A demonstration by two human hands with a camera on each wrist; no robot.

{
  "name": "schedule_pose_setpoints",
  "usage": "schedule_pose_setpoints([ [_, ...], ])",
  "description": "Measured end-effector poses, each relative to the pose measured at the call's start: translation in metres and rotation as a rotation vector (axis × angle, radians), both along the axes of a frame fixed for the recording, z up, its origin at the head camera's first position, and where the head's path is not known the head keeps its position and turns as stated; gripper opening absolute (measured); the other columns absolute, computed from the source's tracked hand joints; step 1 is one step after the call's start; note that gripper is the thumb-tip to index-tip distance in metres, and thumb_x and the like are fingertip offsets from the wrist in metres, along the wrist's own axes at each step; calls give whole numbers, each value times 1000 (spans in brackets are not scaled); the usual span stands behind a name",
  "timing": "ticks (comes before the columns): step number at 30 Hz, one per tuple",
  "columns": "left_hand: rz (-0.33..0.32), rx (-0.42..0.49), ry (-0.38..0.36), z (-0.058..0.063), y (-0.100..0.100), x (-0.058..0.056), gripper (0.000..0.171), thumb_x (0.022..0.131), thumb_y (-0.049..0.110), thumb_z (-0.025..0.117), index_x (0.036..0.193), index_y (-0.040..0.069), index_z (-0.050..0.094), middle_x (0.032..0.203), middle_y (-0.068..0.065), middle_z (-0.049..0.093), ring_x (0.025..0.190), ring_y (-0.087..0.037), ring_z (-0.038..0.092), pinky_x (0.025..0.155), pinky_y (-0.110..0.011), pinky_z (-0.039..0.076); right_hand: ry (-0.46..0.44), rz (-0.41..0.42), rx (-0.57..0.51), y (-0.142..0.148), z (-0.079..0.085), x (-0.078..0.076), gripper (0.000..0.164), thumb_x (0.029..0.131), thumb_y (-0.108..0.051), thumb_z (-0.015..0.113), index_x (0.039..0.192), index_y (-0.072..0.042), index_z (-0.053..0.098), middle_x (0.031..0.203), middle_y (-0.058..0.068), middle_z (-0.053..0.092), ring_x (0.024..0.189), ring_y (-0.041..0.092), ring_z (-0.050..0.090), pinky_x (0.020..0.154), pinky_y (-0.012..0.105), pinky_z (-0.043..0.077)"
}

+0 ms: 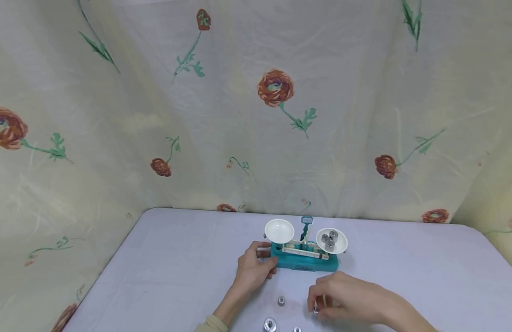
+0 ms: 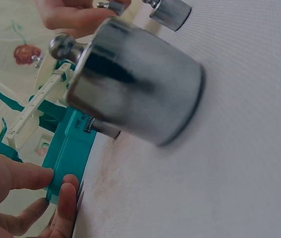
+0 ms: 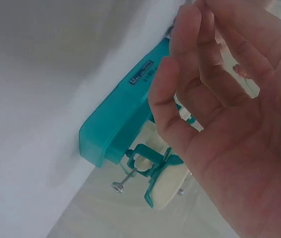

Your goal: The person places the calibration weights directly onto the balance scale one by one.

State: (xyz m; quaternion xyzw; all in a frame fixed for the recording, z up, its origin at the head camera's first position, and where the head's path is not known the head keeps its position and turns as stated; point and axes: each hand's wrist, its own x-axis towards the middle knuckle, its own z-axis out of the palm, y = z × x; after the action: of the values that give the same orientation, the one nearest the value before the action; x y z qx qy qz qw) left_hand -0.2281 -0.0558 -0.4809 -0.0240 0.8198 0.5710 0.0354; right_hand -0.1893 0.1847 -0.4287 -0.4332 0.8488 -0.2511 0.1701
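Note:
A teal balance scale (image 1: 303, 263) with two white pans stands on the table. My left hand (image 1: 253, 267) grips the left end of its base; in the left wrist view, the thumb and fingers (image 2: 67, 201) pinch that end. The left pan (image 1: 279, 231) is bare, while the right pan (image 1: 342, 242) carries three small metal weights (image 1: 330, 238). In front of the scale, my right hand (image 1: 343, 295) pinches a small metal weight (image 1: 316, 311) low over the table. The right wrist view shows curled fingers (image 3: 166, 79), with the weight hidden behind them.
Between the hands a small weight (image 1: 281, 300) stands on the white table (image 1: 177, 272). Nearer the front edge are a larger weight (image 1: 270, 324) and another small weight (image 1: 297, 329). A flowered curtain (image 1: 239, 152) hangs behind the table.

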Motion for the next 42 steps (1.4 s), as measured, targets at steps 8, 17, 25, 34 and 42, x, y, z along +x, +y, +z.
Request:
schedule_pose_setpoints([
  [8, -4, 6, -1, 0, 0, 0, 43, 91, 12, 71, 132, 8, 57, 111, -15, 71, 60, -11, 65, 55, -23, 56, -21, -108, 26, 4, 13, 0, 13, 94, -20, 70, 102, -30, 70, 87, -22, 62, 77, -8, 54, 68, 16, 52],
  [17, 5, 4, -14, 0, 1, 1, 43, 92, 12, 71, 133, 8, 57, 112, -14, 70, 62, -10, 66, 55, -23, 56, 79, -171, 19, 12, 24, 0, 11, 96, -24, 69, 106, -28, 68, 97, -22, 64, 83, -8, 55, 71, 20, 54],
  [25, -6, 21, -8, -1, 0, 0, 44, 91, 12, 71, 133, 7, 56, 112, -16, 71, 62, -10, 66, 56, -24, 57, 129, -251, 23, 16, 27, 0, 11, 95, -28, 70, 103, -33, 65, 96, -22, 61, 85, -7, 55, 71, 18, 54],
  [34, -2, 15, -3, -3, 0, -1, 45, 91, 13, 72, 133, 8, 56, 113, -15, 71, 63, -10, 66, 56, -24, 57, 256, -335, -2, 23, 33, 1, 16, 95, -26, 70, 107, -34, 63, 102, -20, 63, 87, -8, 56, 75, 18, 55],
  [42, -10, 19, 1, -4, 0, -1, 44, 91, 13, 71, 132, 7, 56, 112, -16, 71, 62, -11, 66, 56, -24, 57, 306, -375, -3, 25, 38, -3, 17, 94, -19, 70, 109, -28, 65, 101, -18, 64, 87, -6, 57, 74, 20, 55],
])
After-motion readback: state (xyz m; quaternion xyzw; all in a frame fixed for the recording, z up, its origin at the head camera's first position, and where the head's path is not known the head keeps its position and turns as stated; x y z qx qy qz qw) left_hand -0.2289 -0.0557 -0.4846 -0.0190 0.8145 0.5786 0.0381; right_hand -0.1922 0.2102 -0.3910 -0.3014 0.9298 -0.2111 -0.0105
